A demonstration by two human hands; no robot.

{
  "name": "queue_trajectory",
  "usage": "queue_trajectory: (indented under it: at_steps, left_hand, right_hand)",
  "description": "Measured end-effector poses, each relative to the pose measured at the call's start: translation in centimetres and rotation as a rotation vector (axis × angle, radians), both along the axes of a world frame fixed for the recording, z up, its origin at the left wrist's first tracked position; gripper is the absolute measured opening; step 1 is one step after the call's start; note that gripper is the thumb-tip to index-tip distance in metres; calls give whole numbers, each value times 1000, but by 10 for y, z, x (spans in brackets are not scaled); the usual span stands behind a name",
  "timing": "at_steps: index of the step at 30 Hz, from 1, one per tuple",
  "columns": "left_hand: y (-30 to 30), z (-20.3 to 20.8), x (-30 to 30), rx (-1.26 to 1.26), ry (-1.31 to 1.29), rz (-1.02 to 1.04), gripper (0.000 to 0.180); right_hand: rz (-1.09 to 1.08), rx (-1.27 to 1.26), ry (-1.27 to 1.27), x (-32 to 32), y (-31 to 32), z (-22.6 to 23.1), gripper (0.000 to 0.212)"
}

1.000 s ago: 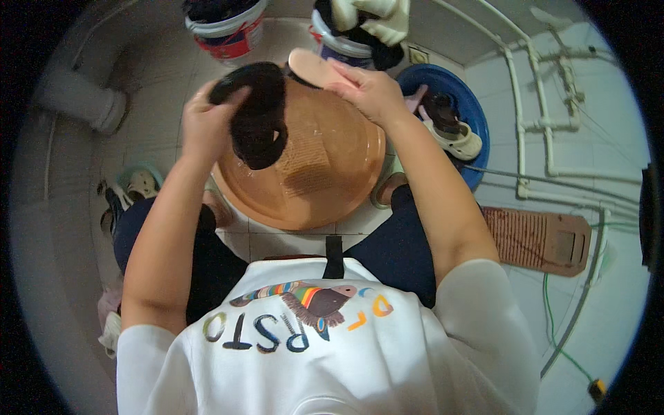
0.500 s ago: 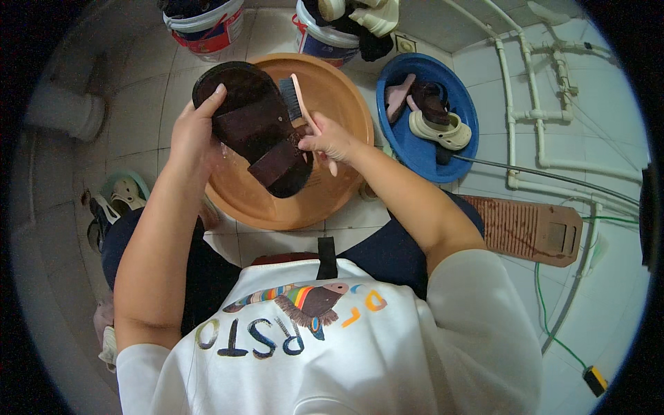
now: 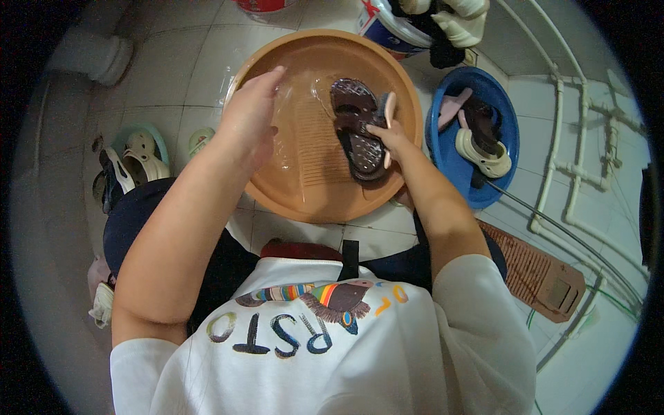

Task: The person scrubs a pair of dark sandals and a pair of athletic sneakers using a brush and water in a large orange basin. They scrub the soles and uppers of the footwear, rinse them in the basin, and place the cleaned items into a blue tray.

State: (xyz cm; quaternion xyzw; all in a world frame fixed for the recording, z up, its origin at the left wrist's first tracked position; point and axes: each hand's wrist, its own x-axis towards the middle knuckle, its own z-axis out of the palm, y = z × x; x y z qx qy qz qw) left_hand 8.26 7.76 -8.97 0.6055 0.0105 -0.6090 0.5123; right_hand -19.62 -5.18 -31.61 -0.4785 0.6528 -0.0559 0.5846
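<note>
A dark brown two-strap slide sandal (image 3: pixel 356 124), wet and shiny, is over the right half of an orange-brown basin (image 3: pixel 252 72). My right hand (image 3: pixel 394 142) is closed on the sandal's side and on a scrub brush (image 3: pixel 390 111) with a pale pink back and dark bristles. The brush lies along the sandal's right edge; its bristles are mostly hidden. Over the basin's left side is my left hand (image 3: pixel 250 114), open and holding nothing, fingers stretched out and thumb apart. Ribs like a washboard's (image 3: pixel 315 149) show on the basin's floor under clear water.
At the right stands a blue tub (image 3: pixel 446 173) with a cream clog (image 3: pixel 483 153) and other shoes. A brown washboard (image 3: pixel 536 270) lies on the tiles near white wall pipes (image 3: pixel 560 117). Buckets (image 3: pixel 391 34) stand behind the basin. More clogs (image 3: pixel 143 159) are at the left.
My left hand has let go of the sandal. The sandal is now in my right hand with the brush, lower and farther right over the basin. The view has shifted too.
</note>
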Motion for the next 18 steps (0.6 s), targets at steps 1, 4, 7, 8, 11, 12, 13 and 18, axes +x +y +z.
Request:
queue_trajectory:
  at_steps: [1, 4, 7, 8, 11, 12, 13, 18]
  left_hand:
    - [0, -7, 2, 6, -8, -5, 52]
    - [2, 10, -3, 68, -31, -30, 51]
    - [3, 10, -3, 56, -54, -56, 49]
    - [4, 10, -3, 52, -69, -60, 48]
    - [5, 19, -12, 82, -116, -22, 46]
    - [6, 19, -11, 95, -131, -76, 44]
    - [5, 20, -13, 89, -132, -70, 44]
    - [2, 15, -16, 129, -100, -47, 42]
  right_hand:
    - [-8, 17, 61, -12, 0, -25, 47]
    - [-90, 38, 303, -25, 10, -58, 52]
    - [-216, -20, 154, -33, 5, -106, 56]
    - [-268, 29, 226, -9, 3, -93, 59]
    - [-383, 103, 92, 52, 1, -60, 61]
    - [-405, 111, 6, 74, 5, -32, 61]
    - [-375, 81, -136, 78, 6, -29, 59]
    - [-257, 298, -509, 35, 10, -72, 58]
